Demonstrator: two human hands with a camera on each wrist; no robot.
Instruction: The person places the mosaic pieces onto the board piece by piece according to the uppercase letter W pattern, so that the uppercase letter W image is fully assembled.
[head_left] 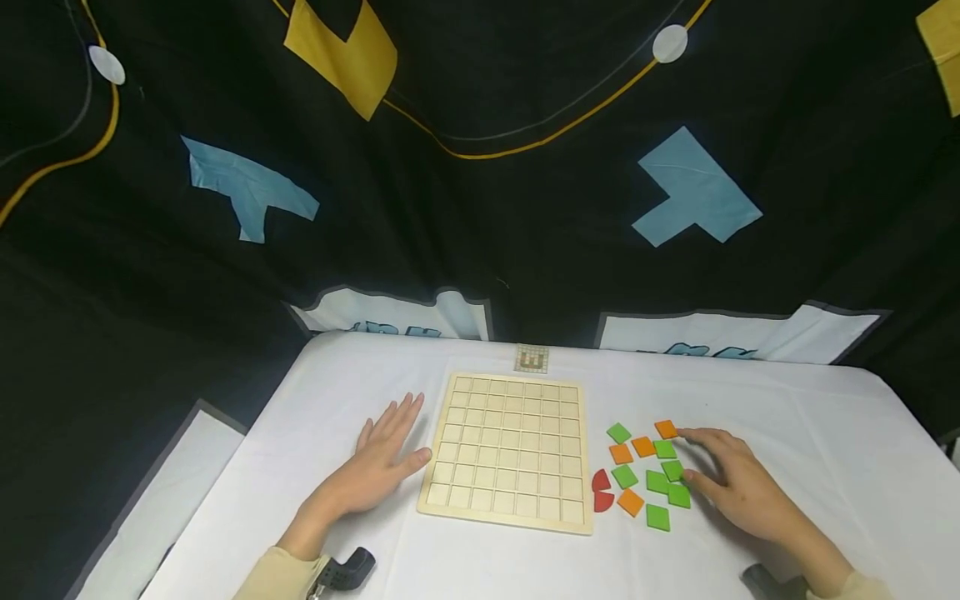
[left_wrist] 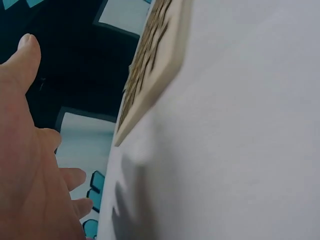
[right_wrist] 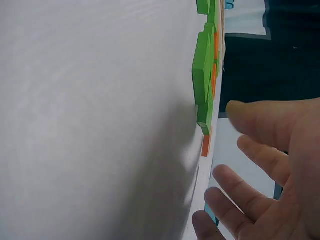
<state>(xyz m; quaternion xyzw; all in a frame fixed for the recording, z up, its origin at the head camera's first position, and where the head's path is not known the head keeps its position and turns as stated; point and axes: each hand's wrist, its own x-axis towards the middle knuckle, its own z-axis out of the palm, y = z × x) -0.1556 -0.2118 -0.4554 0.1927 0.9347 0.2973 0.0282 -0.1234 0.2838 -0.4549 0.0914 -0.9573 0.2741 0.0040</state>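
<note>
A pale wooden grid board (head_left: 512, 450) with square recesses lies flat in the middle of the white table. Just left of it, my left hand (head_left: 378, 468) has its fingers spread, with the thumb near the board's left edge and nothing held. Right of the board are loose green square tiles (head_left: 657, 517), orange square tiles (head_left: 631, 502) and two red quarter-round pieces (head_left: 603, 502). My right hand (head_left: 738, 483) hovers at their right side, thumb close to a green tile (right_wrist: 202, 67) and index finger close to an orange tile (head_left: 665, 429). No tile sits between its fingers.
A small patterned square (head_left: 532, 359) lies behind the board near the table's far edge. Beyond the table (head_left: 825, 467) hangs a black cloth (head_left: 480, 233) with blue and yellow shapes. Dark wrist devices (head_left: 348, 570) show by both wrists.
</note>
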